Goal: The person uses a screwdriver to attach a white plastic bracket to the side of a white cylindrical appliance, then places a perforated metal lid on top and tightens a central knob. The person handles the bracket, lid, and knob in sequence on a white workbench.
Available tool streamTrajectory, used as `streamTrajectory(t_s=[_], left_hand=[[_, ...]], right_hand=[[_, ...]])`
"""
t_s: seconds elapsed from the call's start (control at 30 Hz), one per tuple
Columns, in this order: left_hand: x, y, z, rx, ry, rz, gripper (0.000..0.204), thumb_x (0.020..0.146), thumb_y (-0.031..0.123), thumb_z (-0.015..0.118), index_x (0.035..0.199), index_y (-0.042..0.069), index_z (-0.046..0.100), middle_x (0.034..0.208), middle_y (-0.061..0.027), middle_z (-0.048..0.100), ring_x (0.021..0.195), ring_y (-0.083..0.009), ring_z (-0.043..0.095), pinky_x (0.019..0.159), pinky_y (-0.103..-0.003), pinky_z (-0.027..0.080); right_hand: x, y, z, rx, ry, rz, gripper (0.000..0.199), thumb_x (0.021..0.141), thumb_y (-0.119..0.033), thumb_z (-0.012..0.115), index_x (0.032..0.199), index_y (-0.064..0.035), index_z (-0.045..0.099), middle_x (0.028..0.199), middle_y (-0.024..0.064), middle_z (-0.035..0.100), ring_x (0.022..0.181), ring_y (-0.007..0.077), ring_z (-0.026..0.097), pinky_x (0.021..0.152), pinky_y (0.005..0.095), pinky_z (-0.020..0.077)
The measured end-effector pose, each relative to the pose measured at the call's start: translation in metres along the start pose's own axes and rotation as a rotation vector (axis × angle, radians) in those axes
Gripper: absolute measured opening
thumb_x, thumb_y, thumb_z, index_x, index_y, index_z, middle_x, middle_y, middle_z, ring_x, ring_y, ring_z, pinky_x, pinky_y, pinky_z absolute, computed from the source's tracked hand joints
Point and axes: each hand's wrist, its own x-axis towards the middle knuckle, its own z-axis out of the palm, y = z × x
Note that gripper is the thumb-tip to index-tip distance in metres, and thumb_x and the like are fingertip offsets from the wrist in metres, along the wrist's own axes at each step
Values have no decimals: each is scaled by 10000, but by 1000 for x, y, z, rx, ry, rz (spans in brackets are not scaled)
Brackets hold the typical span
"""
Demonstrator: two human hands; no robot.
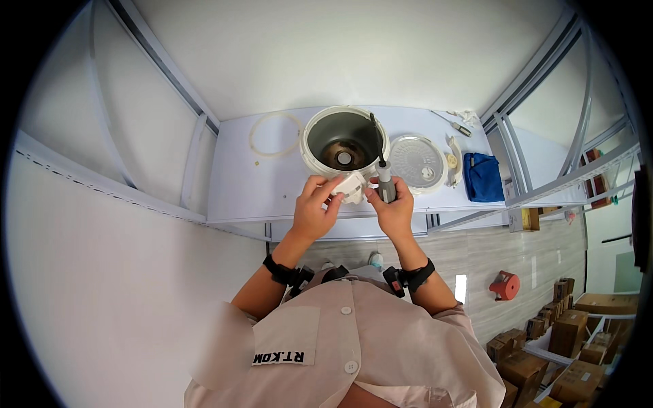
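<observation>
My left hand [315,209] is closed around a small white plastic part [351,186], just in front of the cooker. My right hand [395,212] grips a screwdriver [386,185] by its grey handle, its dark shaft pointing up and away from me. The fingertips of that hand come close to the white part; whether they touch it I cannot tell. Behind both hands stands a rice cooker body [309,158], open at the top, with a round pale piece in the middle of its stained floor. To its right lies a round, ribbed lid plate [411,158] with a pale rim.
A thin pale ring [253,143] lies left on the white table [235,194]. Right of the plate are a curved white piece [454,163], a blue cloth pouch [483,178] and another screwdriver [461,128]. Metal frames flank the table. A red stool [505,285] and cardboard boxes [569,333] stand lower right.
</observation>
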Motion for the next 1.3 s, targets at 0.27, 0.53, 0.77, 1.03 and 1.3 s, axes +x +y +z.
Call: streamTrajectory(t_s=[0.27, 0.53, 0.77, 1.03, 1.3], left_hand=[[4, 0, -8, -365, -21, -171, 326, 931, -12, 733, 1245, -27, 648, 1173, -108, 583, 915, -179, 738, 725, -274, 609], [2, -8, -5, -655, -23, -466, 353, 974, 18, 703, 1264, -4, 504, 1143, -112, 720, 964, -181, 744, 743, -286, 611], [8, 1, -4, -676, -136, -478, 300, 921, 48, 778, 1169, -12, 620, 1101, -85, 723, 918, -110, 701, 770, -274, 578], [3, -2, -12, -418, -174, -351, 362, 880, 185, 834, 1145, -2, 673, 952, -75, 744, 811, -102, 658, 668, -274, 526], [7, -4, -18, -57, -276, -214, 247, 876, 144, 802, 1082, 59, 696, 886, -77, 737, 713, -186, 678, 621, -312, 533]], right_hand=[[2, -11, -11, 97, -101, 70, 267, 876, -6, 805, 1081, -11, 634, 1068, 51, 757, 813, 90, 666, 756, 267, 544], [-1, -15, -8, 100, -187, 77, 278, 875, -16, 815, 1094, -9, 644, 1040, 41, 752, 821, 84, 660, 748, 266, 543], [3, -14, 3, 156, -215, 92, 279, 869, -15, 817, 1093, -26, 650, 968, 25, 724, 826, 76, 639, 750, 259, 538], [9, -23, -2, 67, -258, 20, 220, 881, -27, 805, 1030, -40, 644, 932, -1, 701, 805, 79, 617, 731, 265, 522], [2, -6, -11, -189, -247, -51, 243, 863, -74, 832, 1008, -32, 641, 850, 33, 687, 770, 75, 581, 709, 271, 508]])
